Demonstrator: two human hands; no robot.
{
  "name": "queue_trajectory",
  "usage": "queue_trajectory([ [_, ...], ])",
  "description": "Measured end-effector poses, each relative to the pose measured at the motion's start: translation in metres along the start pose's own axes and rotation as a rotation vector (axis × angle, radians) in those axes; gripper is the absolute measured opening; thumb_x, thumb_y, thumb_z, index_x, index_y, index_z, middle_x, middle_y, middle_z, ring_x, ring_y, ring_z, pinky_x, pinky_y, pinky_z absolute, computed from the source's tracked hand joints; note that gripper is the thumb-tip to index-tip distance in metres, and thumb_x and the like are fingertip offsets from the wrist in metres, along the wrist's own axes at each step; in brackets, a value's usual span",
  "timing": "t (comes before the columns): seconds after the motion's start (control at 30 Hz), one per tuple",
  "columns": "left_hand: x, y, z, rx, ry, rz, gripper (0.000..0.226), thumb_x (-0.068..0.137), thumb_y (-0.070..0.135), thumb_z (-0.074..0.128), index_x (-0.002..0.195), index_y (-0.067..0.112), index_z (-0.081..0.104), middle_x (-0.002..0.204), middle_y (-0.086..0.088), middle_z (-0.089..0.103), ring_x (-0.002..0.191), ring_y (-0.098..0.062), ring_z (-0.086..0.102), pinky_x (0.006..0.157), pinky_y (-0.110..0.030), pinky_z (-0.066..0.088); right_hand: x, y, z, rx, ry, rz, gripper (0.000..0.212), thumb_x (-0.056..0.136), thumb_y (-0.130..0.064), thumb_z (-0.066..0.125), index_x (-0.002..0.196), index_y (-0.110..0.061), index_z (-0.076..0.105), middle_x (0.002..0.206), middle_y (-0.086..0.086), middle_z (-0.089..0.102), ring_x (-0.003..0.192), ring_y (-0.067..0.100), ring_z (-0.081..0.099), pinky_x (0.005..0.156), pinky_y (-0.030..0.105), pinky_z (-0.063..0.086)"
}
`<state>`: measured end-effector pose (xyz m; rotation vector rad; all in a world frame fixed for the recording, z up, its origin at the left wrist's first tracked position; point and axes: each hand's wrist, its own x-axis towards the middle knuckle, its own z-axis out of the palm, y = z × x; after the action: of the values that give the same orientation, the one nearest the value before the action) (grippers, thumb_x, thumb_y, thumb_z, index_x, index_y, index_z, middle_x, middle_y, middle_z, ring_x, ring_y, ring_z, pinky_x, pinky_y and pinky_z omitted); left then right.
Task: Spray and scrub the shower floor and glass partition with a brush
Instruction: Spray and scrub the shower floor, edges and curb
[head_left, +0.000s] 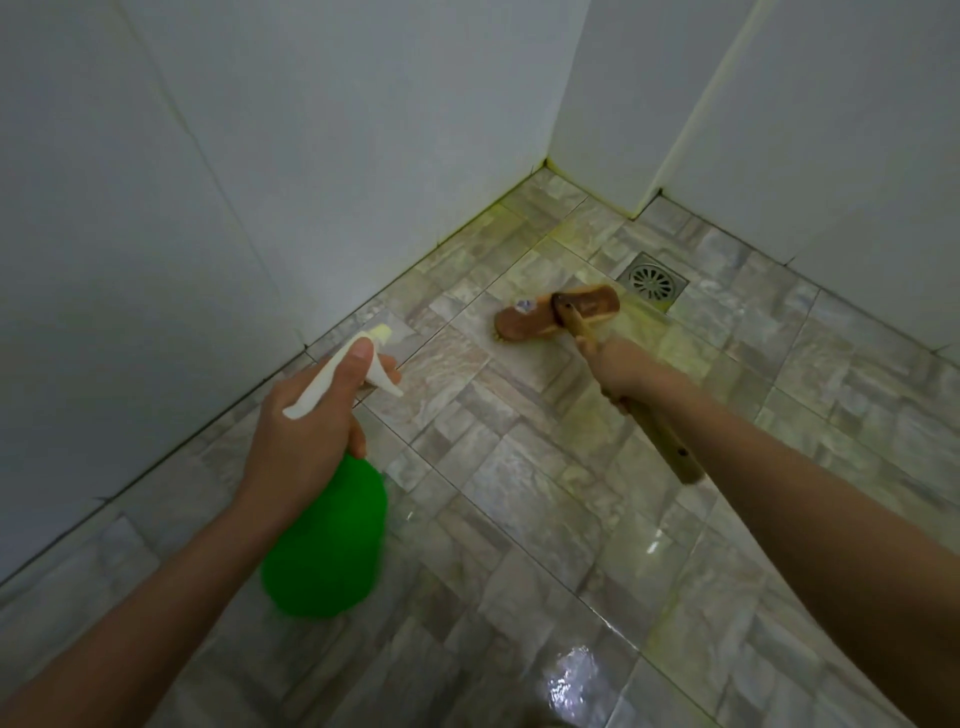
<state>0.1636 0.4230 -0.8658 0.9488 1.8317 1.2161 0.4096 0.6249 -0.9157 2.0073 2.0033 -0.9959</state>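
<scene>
Nearest, at the bottom edge: a bright wet glare on the floor (519, 493), grey stone-look tiles running out to the walls. Two bare forearms (156, 597), both cut off by the lower frame edges. Open tile between them and ahead to the right.

Left hand (306, 421): clenched round the neck of a green bottle (327, 540), thumb up along the white trigger head (358, 364), a fingertip at the trigger. Held above the floor, near the left wall (182, 208), nozzle pointing away toward the wall's foot. Bottle body blurred; neck hidden behind the fingers.

Right hand (618, 369): closed round the wooden handle (660, 441) of the brush (535, 322), well apart from the bottle. Handle end sticking out behind the fist, toward the camera; middle stretch hidden in the grip. Brush head down on the tiles, just beside the drain (653, 283), in a yellowish-green wet patch. Bristles nearly all hidden under the wooden back; a small pale scrap on top, too small to tell.

Farthest: yellow-green staining along the seam between floor and walls, into the corner, and a stepped wall edge (644, 205) right of it, closing the room beyond the drain.

Count: two hands, one bottle, one brush, one drain.
</scene>
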Motion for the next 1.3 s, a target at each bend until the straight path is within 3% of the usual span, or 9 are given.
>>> queue_trajectory([
  [0.13,-0.006,0.008,-0.01,0.001,0.052,-0.015,0.037,0.101,0.053,0.045,0.08,0.054,0.075,0.087,-0.023,0.073,0.048,-0.022,0.054,0.058,-0.034,0.045,-0.076,0.035,0.039,-0.053,-0.118,0.003,0.05,0.101,-0.048,0.029,0.067,-0.015,0.042,0.065,0.008,0.053,0.047,0.019,0.05,0.043,0.026,0.038],
  [0.27,-0.007,0.009,-0.018,0.005,0.09,-0.015,0.04,0.103,0.052,0.044,0.077,0.056,0.074,0.087,0.01,0.078,0.045,-0.016,0.054,0.058,-0.033,0.048,-0.044,-0.014,0.04,-0.137,-0.114,-0.116,0.051,0.102,-0.047,0.026,0.07,-0.012,0.044,0.064,0.007,0.05,0.046,0.021,0.05,0.042,0.028,0.042],
  [0.43,-0.014,-0.002,-0.032,0.014,0.116,-0.061,0.036,0.082,0.076,0.044,0.08,0.057,0.074,0.09,-0.027,0.074,0.049,-0.024,0.056,0.063,-0.05,0.055,-0.016,-0.038,0.042,-0.148,-0.104,-0.193,0.053,0.103,-0.044,0.025,0.078,-0.005,0.05,0.077,0.016,0.06,0.059,0.027,0.055,0.055,0.032,0.046],
  [0.5,-0.019,-0.004,-0.04,0.01,0.122,-0.064,0.035,0.082,0.077,0.043,0.082,0.059,0.073,0.092,-0.027,0.074,0.05,-0.027,0.055,0.063,-0.054,0.056,-0.057,0.004,0.06,-0.187,-0.122,-0.174,0.051,0.102,-0.045,0.029,0.09,-0.005,0.058,0.09,0.018,0.065,0.076,0.03,0.062,0.068,0.033,0.049],
  [0.6,-0.024,-0.008,-0.053,0.003,0.154,-0.062,0.03,0.093,0.068,0.045,0.083,0.061,0.073,0.094,-0.016,0.077,0.049,-0.024,0.054,0.061,-0.053,0.055,-0.098,0.02,0.088,-0.197,-0.17,-0.167,0.051,0.098,-0.053,0.03,0.082,-0.012,0.054,0.074,0.006,0.061,0.063,0.021,0.06,0.059,0.033,0.051],
  [0.8,-0.031,-0.013,-0.069,-0.01,0.227,-0.083,0.039,0.097,0.062,0.047,0.088,0.04,0.078,0.101,0.005,0.079,0.048,-0.022,0.055,0.058,-0.038,0.05,-0.009,-0.116,0.096,-0.205,-0.12,-0.43,0.049,0.103,-0.044,0.023,0.067,-0.015,0.038,0.064,0.003,0.044,0.055,0.022,0.049,0.047,0.028,0.034],
  [0.97,-0.033,-0.021,-0.077,-0.018,0.238,-0.102,0.043,0.083,0.079,0.043,0.092,0.053,0.076,0.094,-0.025,0.074,0.05,-0.026,0.055,0.063,-0.052,0.055,-0.024,-0.06,0.098,-0.297,-0.147,-0.477,0.048,0.101,-0.048,0.028,0.074,-0.013,0.047,0.065,0.0,0.048,0.061,0.021,0.05,0.059,0.03,0.039],
  [1.1,-0.027,-0.025,-0.073,-0.014,0.209,-0.116,0.039,0.085,0.077,0.043,0.092,0.056,0.075,0.095,-0.026,0.074,0.047,-0.023,0.053,0.058,-0.043,0.051,0.019,-0.062,0.069,-0.396,-0.126,-0.557,0.048,0.1,-0.05,0.029,0.085,-0.011,0.052,0.08,0.005,0.055,0.072,0.022,0.054,0.066,0.03,0.04],
  [1.3,-0.002,-0.018,-0.054,-0.051,0.187,-0.099,0.046,0.095,0.068,0.044,0.088,0.04,0.079,0.093,-0.011,0.078,0.044,-0.021,0.053,0.057,-0.037,0.049,0.126,-0.094,0.006,-0.214,0.086,-0.299,0.066,0.098,-0.056,0.025,0.089,0.002,0.054,0.083,0.022,0.055,0.063,0.031,0.055,0.06,0.035,0.046],
])
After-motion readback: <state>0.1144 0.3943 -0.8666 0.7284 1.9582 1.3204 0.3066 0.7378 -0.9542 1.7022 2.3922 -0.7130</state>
